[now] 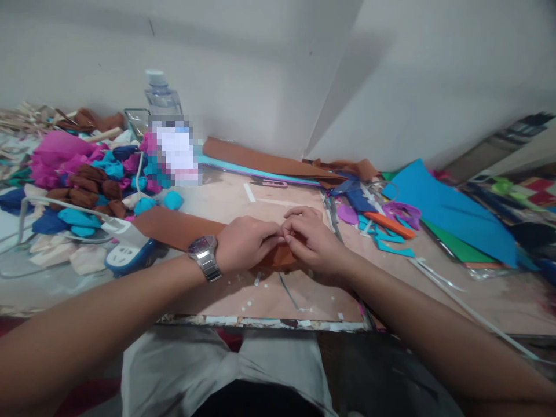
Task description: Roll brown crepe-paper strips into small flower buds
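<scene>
A long brown felt strip (174,227) lies across the work table (269,295), running from the left to under my hands. My left hand (245,243), with a metal watch on its wrist, has its fingers curled and pinches the strip's right end. My right hand (310,240) meets it fingertip to fingertip, also pinching and folding the same brown end (278,258). Both hands rest near the table's front middle.
Rolled pink, blue and brown felt pieces (87,179) are heaped at the left, with a white power strip (125,246) in front. A water bottle (161,95) stands at the back. Blue and green sheets (447,208), an orange cutter (388,225) and scraps lie right.
</scene>
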